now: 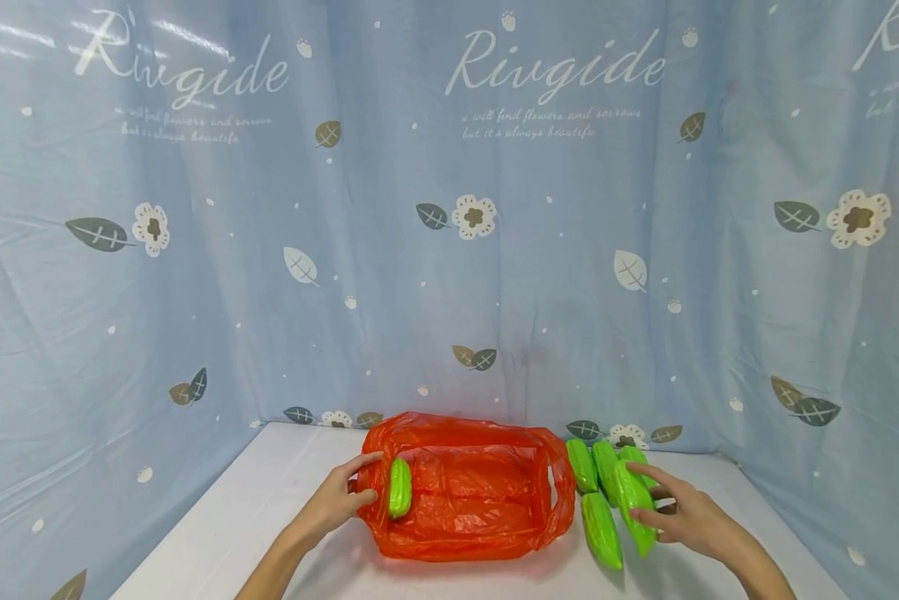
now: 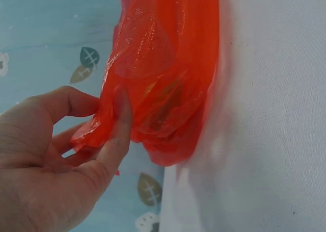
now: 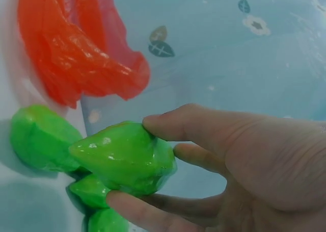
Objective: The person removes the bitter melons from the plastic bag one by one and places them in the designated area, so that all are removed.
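You're keeping both hands busy at a white table, your L hand pinching the nearest end of a red plastic bag btwn thumb & fingers, the fingers bending only partway. The bag is sitting mouth-up to the R of that hand, its far end reaching twd your R hand. One green pc is lying inside the bag, just R of your L fingertips. Your R hand, meanwhile, is gripping a tapering green pc, thumb on one side, fingers on the other, spreading abt as wide as the pc itself; its pointed tip is aiming away from your palm in the R wrist view. Whether it's touching the table, can't tell. Four loose green pcs are resting on the table close by, L of & beyond that hand, filling the gap btwn it & the bag, one lying nearer you than the rest. Beyond both hands, a blue curtain w/ printed leaves, flowers & "Rivgide" lettering is hanging.
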`<state>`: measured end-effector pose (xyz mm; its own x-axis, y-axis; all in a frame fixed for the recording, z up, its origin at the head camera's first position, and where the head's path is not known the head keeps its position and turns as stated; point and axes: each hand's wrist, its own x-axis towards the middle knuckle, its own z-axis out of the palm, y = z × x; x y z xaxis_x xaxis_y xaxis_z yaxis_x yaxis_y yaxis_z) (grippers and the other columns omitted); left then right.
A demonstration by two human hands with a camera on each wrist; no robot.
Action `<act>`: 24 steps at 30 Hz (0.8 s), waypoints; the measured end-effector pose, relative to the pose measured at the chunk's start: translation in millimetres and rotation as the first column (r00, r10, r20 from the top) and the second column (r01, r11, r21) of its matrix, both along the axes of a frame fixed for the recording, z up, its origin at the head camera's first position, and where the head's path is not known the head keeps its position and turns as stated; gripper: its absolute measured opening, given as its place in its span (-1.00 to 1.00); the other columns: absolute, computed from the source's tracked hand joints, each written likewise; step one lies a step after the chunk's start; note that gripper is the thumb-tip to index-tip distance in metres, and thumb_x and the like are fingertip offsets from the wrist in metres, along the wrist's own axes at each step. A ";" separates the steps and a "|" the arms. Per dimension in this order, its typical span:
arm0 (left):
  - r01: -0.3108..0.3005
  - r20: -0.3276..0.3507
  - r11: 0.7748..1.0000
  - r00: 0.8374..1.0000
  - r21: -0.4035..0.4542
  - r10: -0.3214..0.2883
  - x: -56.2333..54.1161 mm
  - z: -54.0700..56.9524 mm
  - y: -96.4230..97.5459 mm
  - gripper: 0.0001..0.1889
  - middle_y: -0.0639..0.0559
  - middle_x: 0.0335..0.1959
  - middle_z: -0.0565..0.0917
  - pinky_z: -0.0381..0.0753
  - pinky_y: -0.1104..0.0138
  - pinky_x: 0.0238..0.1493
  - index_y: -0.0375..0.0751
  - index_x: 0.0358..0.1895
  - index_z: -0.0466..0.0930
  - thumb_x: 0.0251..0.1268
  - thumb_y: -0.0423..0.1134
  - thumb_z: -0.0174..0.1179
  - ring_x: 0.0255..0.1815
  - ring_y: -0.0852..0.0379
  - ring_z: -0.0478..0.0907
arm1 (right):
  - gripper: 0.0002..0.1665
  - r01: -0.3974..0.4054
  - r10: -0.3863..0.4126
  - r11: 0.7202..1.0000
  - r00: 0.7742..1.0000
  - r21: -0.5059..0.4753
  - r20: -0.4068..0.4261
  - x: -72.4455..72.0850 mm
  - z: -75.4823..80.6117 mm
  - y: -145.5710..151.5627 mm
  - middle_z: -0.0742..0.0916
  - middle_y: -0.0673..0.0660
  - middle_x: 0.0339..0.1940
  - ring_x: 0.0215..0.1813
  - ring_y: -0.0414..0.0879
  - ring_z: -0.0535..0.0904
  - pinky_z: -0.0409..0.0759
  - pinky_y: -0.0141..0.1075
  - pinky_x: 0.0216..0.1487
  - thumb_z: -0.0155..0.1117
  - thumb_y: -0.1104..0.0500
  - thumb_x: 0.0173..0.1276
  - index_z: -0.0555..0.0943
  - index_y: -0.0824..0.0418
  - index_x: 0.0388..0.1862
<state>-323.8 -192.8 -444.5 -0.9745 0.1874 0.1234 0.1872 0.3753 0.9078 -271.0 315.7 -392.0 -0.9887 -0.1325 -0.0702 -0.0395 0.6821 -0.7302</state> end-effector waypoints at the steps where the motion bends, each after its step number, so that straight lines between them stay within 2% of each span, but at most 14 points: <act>1: 0.000 -0.001 1.000 1.000 0.000 0.000 0.2 0.1 -0.1 -0.35 -0.29 0.35 0.42 0.71 0.20 -0.12 -0.23 0.41 0.33 0.18 -0.45 0.17 -0.01 -0.03 0.54 | 0.01 0.006 -0.006 1.000 1.000 0.008 0.007 -0.9 -0.7 0.7 0.61 0.45 0.08 -0.04 0.17 0.69 0.73 -0.08 -0.25 0.43 -0.06 0.19 0.20 0.26 0.50; 7: 0.002 -0.002 1.000 1.000 0.002 -0.002 0.6 0.2 -0.5 -0.35 -0.29 0.34 0.42 0.71 0.22 -0.13 -0.23 0.41 0.33 0.18 -0.45 0.17 -0.01 -0.02 0.53 | 0.01 0.020 -0.023 0.998 0.998 0.056 0.061 -5.6 -4.3 3.4 0.65 0.33 0.03 -0.02 0.13 0.66 0.73 -0.08 -0.25 0.46 -0.08 0.14 0.25 0.27 0.47; 13: 0.003 -0.004 1.000 1.000 0.002 -0.003 0.5 -0.1 -0.3 -0.36 -0.29 0.34 0.42 0.71 0.25 -0.18 -0.22 0.41 0.33 0.18 -0.45 0.17 -0.02 -0.02 0.53 | -0.04 0.004 -0.008 0.998 0.997 0.057 0.077 -8.8 -12.0 5.4 0.67 0.22 -0.01 -0.03 0.05 0.63 0.72 -0.09 -0.26 0.46 -0.05 0.16 0.29 0.26 0.45; 20: 0.047 -0.011 0.998 0.999 0.030 -0.046 1.3 1.9 -0.3 -0.33 -0.32 0.31 0.42 0.67 0.31 -0.30 -0.26 0.41 0.31 0.15 -0.46 0.17 -0.09 0.00 0.53 | -0.07 -0.037 0.035 0.999 0.995 0.020 0.089 -10.7 -20.7 9.0 0.61 0.38 0.08 0.05 0.18 0.58 0.72 -0.07 -0.27 0.43 -0.02 0.21 0.27 0.32 0.44; 24: 0.056 -0.011 0.998 0.998 0.036 -0.056 1.8 3.0 0.1 -0.33 -0.33 0.30 0.43 0.65 0.32 -0.32 -0.28 0.41 0.31 0.15 -0.46 0.16 -0.10 0.01 0.53 | -0.08 -0.029 0.026 0.999 0.995 0.035 0.092 -13.0 -25.6 9.2 0.62 0.36 0.06 0.03 0.17 0.60 0.72 -0.06 -0.27 0.43 -0.02 0.21 0.29 0.32 0.44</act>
